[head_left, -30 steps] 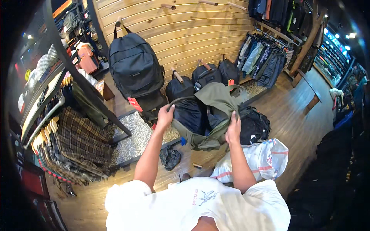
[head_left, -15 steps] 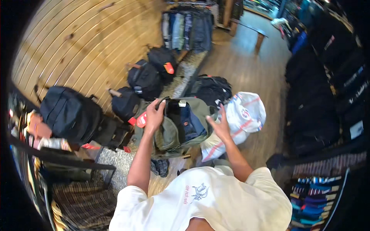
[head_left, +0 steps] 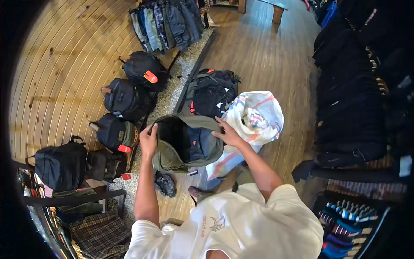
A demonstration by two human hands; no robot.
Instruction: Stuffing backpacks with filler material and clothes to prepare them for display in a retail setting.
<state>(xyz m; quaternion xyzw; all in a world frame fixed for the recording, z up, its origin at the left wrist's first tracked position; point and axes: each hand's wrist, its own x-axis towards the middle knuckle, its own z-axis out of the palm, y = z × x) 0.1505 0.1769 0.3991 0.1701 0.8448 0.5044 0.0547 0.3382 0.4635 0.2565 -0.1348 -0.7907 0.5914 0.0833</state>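
An olive-green backpack (head_left: 174,156) hangs in front of me with its main opening spread wide. Its inside is dark, with a navy panel (head_left: 195,142) bearing a small orange-red label. My left hand (head_left: 148,140) is closed on the left rim of the opening. On the opposite rim, my right hand (head_left: 228,134) holds the edge between thumb and fingers. A large white woven sack (head_left: 264,108) with red and blue stripes stands just right of the backpack, its top open and some wrapped stuff inside.
Several black backpacks (head_left: 127,98) line the wooden wall at left. Another black backpack (head_left: 211,93) lies on the floor beyond the sack. Crumpled dark plastic (head_left: 164,184) is by my feet. Hanging trousers (head_left: 170,26) are at the back, dark garments (head_left: 351,108) at right, a black rail (head_left: 77,196) at left.
The view has shifted. My right hand has come onto the backpack's rim from just off it, and the opening now gapes wider. The red tag by my left hand is out of sight.
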